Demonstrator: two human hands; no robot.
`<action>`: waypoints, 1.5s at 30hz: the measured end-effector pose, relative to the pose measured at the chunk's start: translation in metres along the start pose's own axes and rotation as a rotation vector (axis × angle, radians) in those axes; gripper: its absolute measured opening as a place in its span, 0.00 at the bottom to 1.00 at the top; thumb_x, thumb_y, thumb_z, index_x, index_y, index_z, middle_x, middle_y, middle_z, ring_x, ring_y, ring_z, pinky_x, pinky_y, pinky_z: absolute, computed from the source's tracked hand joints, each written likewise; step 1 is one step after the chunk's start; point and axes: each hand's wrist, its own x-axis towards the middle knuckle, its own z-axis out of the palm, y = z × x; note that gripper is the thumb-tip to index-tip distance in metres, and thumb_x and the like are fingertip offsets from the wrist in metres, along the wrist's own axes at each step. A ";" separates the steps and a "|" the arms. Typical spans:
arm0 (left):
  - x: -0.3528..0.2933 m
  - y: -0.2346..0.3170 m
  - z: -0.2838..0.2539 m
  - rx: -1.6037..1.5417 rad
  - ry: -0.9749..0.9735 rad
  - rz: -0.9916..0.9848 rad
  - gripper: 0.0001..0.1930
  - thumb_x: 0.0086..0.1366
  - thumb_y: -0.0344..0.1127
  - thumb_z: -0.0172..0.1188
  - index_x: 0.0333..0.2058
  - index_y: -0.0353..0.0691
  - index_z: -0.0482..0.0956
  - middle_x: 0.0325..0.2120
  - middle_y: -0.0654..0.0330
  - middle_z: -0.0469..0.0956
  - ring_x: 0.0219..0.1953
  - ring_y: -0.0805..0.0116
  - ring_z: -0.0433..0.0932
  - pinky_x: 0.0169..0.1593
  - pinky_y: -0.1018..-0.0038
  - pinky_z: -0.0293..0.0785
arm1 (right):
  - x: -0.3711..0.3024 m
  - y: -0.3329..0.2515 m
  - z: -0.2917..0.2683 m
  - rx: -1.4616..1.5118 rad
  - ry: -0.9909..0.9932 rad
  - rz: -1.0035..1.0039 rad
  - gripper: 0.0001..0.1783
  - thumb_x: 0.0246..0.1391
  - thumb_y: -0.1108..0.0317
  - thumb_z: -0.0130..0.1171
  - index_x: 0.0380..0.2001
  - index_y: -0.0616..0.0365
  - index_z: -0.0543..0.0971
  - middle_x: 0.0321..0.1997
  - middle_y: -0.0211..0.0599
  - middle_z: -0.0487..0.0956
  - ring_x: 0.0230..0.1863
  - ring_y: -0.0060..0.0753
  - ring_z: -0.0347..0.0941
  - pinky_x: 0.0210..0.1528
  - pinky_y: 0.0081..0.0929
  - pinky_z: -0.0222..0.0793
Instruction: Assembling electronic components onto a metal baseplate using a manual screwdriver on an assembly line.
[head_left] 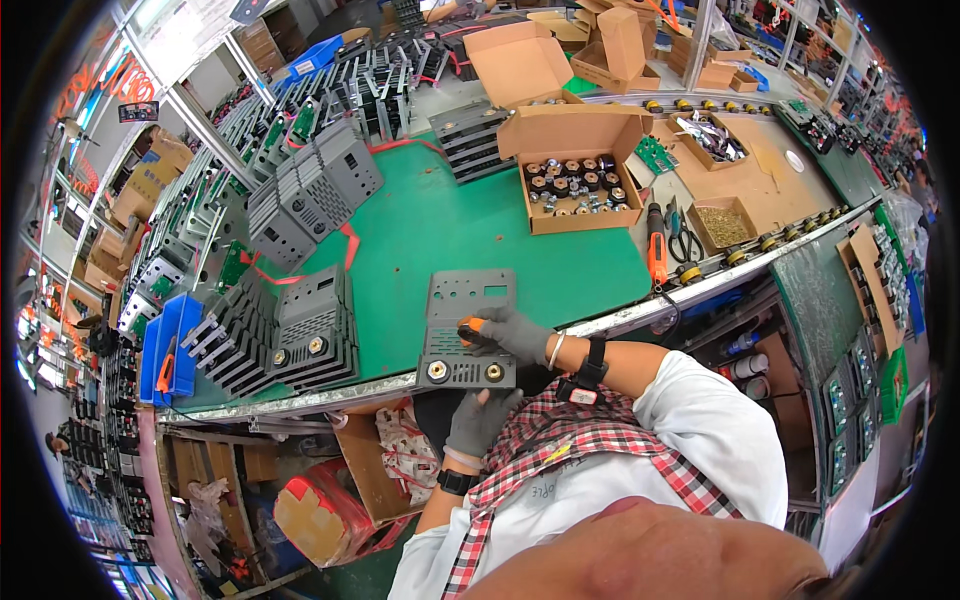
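Observation:
A grey metal panel (470, 308) with slots and cutouts lies on the green mat at the bench's front edge. Two round brass-coloured fittings, a left one (437, 371) and a right one (494, 372), sit along its near side. My left hand (481, 422) is closed on the panel's near edge, its thumb beside the right fitting. Above the panel's slotted middle, my right hand (513, 335) is wrapped round a small orange and black tool (471, 327). The gloved fingers hide most of that tool, so its exact kind does not show.
Stacked grey panels (318, 330) stand left, with more panels (318, 185) behind. A blue bin (178, 350) is at the far left. An open carton of black knobs and fittings (580, 185) stands back right, near an orange screwdriver (656, 245) and scissors (683, 232).

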 end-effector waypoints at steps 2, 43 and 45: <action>0.005 -0.002 -0.008 0.009 0.006 0.024 0.19 0.58 0.36 0.54 0.47 0.39 0.63 0.47 0.61 0.66 0.50 0.67 0.65 0.54 0.66 0.63 | -0.002 -0.002 0.002 -0.107 -0.025 -0.080 0.20 0.57 0.65 0.46 0.48 0.68 0.65 0.40 0.41 0.73 0.37 0.24 0.72 0.40 0.20 0.72; 0.027 -0.007 -0.014 -0.085 0.006 0.029 0.25 0.59 0.45 0.51 0.49 0.32 0.63 0.49 0.54 0.66 0.51 0.65 0.65 0.56 0.73 0.58 | -0.026 -0.022 0.009 -1.966 -0.368 -0.507 0.13 0.42 0.64 0.54 0.35 0.44 0.77 0.38 0.32 0.72 0.44 0.38 0.67 0.44 0.33 0.66; 0.027 -0.006 -0.013 -0.072 -0.008 0.023 0.25 0.59 0.45 0.51 0.50 0.32 0.62 0.49 0.54 0.65 0.52 0.65 0.64 0.57 0.72 0.57 | -0.026 -0.022 0.012 -1.972 -0.358 -0.463 0.13 0.42 0.64 0.54 0.35 0.45 0.77 0.38 0.32 0.72 0.44 0.37 0.67 0.43 0.33 0.67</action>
